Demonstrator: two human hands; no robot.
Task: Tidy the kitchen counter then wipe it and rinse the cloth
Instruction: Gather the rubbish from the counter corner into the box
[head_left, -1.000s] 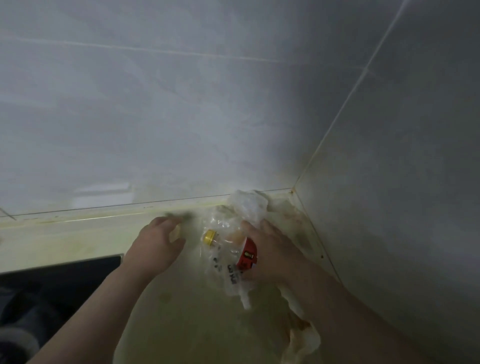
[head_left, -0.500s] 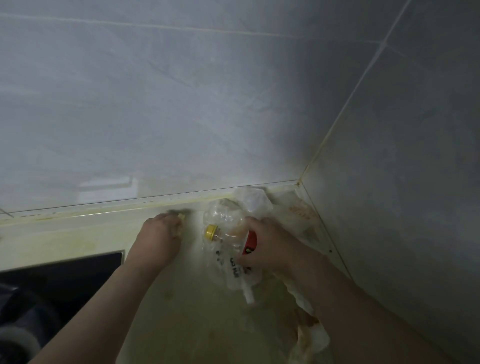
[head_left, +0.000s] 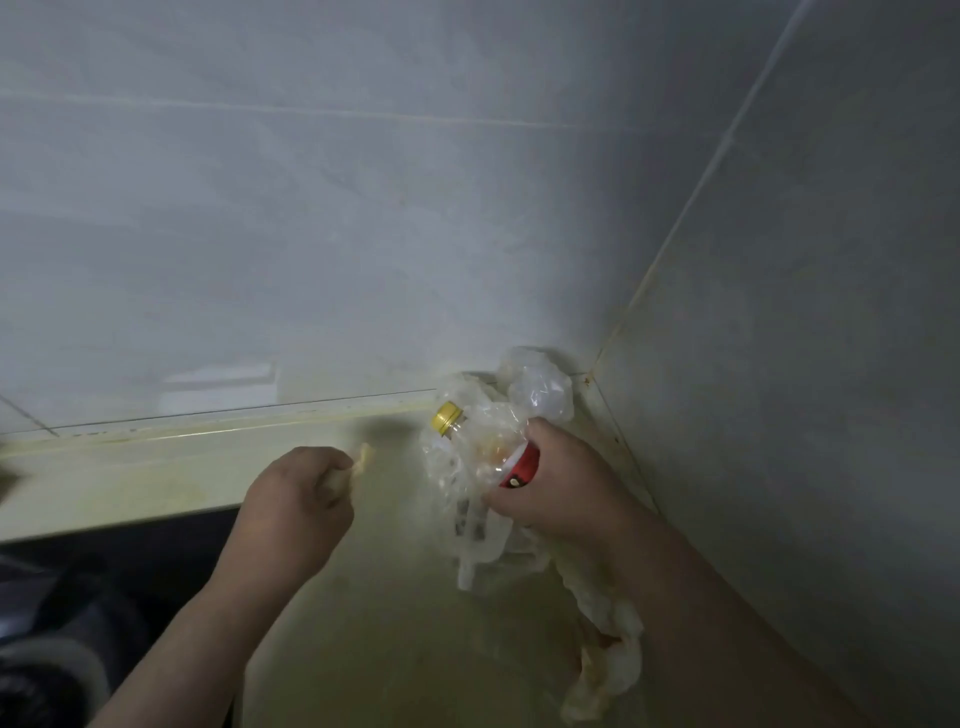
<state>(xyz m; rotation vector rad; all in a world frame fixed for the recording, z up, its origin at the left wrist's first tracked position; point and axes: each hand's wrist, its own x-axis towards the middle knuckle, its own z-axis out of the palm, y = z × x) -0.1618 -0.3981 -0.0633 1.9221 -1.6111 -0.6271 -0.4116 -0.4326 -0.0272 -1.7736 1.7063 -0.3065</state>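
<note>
A clear plastic bottle (head_left: 483, 447) with a yellow cap and a red label lies tilted in the counter's back right corner, wrapped in crumpled clear plastic bags (head_left: 540, 389). My right hand (head_left: 561, 480) grips the bottle and bags together around the red label. A stained strip of the plastic (head_left: 602, 660) trails down under my right forearm. My left hand (head_left: 298, 499) is curled and pinches a small pale yellowish scrap (head_left: 358, 465) just above the cream, stained counter (head_left: 395, 623), to the left of the bottle.
Grey tiled walls (head_left: 363, 234) meet in a corner right behind the bottle. A raised cream ledge (head_left: 156, 436) runs along the back wall. A black hob or sink edge (head_left: 130, 545) lies at the left, with dark blurred shapes at the bottom left.
My left hand went from open at the back ledge to closed on a small scrap and pulled back toward me. My right hand tilted the bottle, cap now higher.
</note>
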